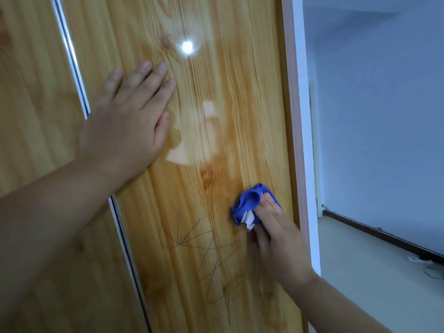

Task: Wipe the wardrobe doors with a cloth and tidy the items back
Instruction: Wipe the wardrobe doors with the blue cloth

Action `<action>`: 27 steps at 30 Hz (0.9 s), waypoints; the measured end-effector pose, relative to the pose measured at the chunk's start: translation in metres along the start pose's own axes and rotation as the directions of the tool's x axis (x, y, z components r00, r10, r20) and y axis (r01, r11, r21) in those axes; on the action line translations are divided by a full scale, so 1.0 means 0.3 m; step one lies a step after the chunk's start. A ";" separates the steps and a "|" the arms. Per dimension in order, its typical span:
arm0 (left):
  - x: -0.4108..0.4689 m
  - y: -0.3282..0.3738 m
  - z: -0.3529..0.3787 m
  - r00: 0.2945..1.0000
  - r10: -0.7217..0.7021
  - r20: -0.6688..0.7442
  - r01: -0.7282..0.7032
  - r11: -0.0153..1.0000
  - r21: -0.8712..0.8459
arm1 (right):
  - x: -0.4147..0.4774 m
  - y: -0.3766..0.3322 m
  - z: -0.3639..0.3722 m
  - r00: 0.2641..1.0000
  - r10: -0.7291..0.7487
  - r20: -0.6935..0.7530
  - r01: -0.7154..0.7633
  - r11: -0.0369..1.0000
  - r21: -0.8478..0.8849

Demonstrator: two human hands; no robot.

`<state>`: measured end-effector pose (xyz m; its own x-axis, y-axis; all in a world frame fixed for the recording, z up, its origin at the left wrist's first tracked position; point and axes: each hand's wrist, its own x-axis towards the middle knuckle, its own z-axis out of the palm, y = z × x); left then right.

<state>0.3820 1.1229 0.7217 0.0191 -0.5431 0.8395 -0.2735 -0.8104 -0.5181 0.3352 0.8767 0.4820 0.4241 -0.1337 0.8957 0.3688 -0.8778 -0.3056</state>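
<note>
Left hand (pixel 129 121) flat on wood door (pixel 216 140), fingers spread, grasping nothing; right hand (pixel 278 239) presses bunched blue cloth (pixel 249 203) near door's right edge. Metal strip (pixel 72 58) left; white wall (pixel 384 116) right.

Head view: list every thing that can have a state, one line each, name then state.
left hand: open, palm flat against the door, holding nothing.
right hand: closed on the cloth, pressing it to the door.
blue cloth: bunched up, touching the door near its right edge.
wardrobe door: shut, glossy, thin scratch-like lines low down.
second door: left of the metal strip, shut, not touched.
</note>
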 end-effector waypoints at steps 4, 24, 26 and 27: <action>-0.033 0.044 -0.086 0.995 -0.015 0.094 0.028 0.989 -0.143 | 0.026 -0.014 -0.064 0.999 -0.041 0.006 0.042 0.995 -0.089; -0.565 -0.020 0.005 0.905 0.285 0.316 -0.341 0.930 0.138 | -0.064 -0.517 0.302 0.987 0.001 -0.158 0.027 0.985 0.171; -0.571 -0.023 0.010 0.897 0.303 0.322 -0.355 0.928 0.115 | -0.179 -0.540 0.368 0.982 0.041 -0.182 -0.004 0.981 0.195; -0.574 -0.026 0.016 0.894 0.313 0.321 -0.364 0.925 0.111 | -0.222 -0.546 0.385 0.979 0.059 -0.194 -0.018 0.978 0.208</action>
<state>0.3853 1.2217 0.5803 0.2405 -0.8095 0.5356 -0.1531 -0.5766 -0.8026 0.3421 1.0826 0.4351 0.2768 -0.2715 0.9218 0.5250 -0.7607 -0.3817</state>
